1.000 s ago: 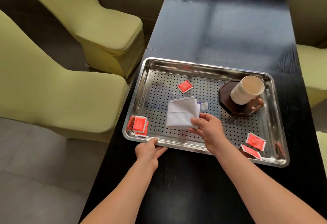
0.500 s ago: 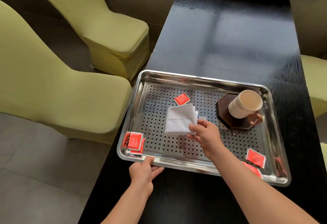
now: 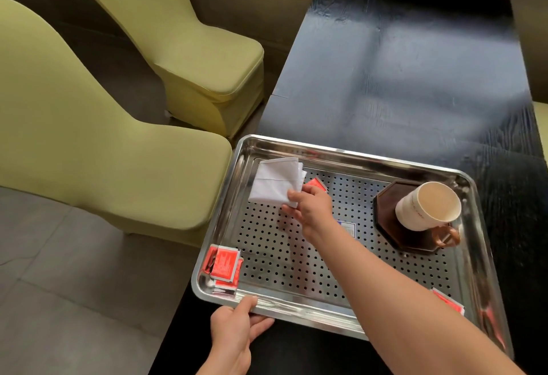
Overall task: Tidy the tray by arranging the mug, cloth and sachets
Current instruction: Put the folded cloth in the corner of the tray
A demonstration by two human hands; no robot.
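A perforated steel tray (image 3: 350, 152) lies on a black table. My right hand (image 3: 311, 207) pinches the near corner of a folded white cloth (image 3: 275, 182), which sits in the tray's far left corner. My left hand (image 3: 237, 330) grips the tray's near rim at the left. A cream mug (image 3: 427, 207) with a brown handle stands on a dark octagonal coaster (image 3: 385, 199) at the right. Red sachets (image 3: 225, 265) are stacked in the near left corner. One red sachet (image 3: 317, 183) lies just behind my right hand. Another sachet (image 3: 447, 305) peeks out past my right forearm.
The black table (image 3: 409, 72) stretches away beyond the tray. Two yellow-green covered chairs (image 3: 98, 143) (image 3: 204, 57) stand to the left, close to the table edge. A small white label (image 3: 348, 228) is stuck on the tray floor. Grey tiled floor (image 3: 74, 300) lies below left.
My right hand has carried the cloth from the tray's middle to its far left corner. The left hand stays on the near rim. The view has shifted, with the tray lower in frame.
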